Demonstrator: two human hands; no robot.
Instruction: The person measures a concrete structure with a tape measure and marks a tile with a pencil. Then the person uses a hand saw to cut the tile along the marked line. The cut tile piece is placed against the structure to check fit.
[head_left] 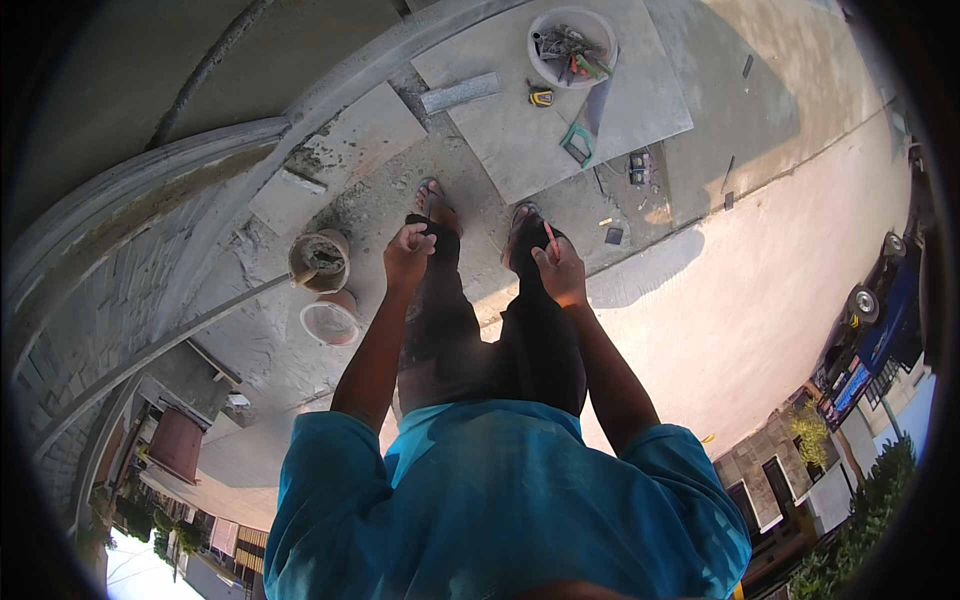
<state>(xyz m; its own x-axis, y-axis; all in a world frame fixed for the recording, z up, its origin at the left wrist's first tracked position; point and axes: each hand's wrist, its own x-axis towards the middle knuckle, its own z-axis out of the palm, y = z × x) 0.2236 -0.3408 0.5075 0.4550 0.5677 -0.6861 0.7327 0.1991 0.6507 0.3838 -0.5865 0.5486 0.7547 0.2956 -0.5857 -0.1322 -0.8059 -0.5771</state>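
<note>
Worker's view downward, both hands held apart over dark trousers, on the near side of a large grey board (640, 110), the landmark here. The right hand (561, 270) grips a slim orange-red pencil-like stick (551, 238), its tip toward the board; the left hand (408, 255) has curled fingers, and whether they enclose anything small cannot be told.

Likely hazards: the stick, pinched near one end, could slip if the grip loosens, probably dropping short of the board. The right sandal (524, 212) is just beside the board's near corner, so a careless forward step could catch that edge. The green-handled handsaw (577, 146) lies on the board, its blade seemingly uncovered; a foot or reaching hand could meet the teeth. The yellow-and-black tape measure (541, 97), also on the board, could be kicked aside.

Obscured: the right fingers cover part of the stick, leaving its kind uncertain. Tools heaped in the white basin (556, 19), on the board's far part, overlap too much to separate. The grey contents of the mortar bucket (343, 244), left of the board, are shaded. A small dark device (638, 168) right of the board's near corner is too small to identify.
</note>
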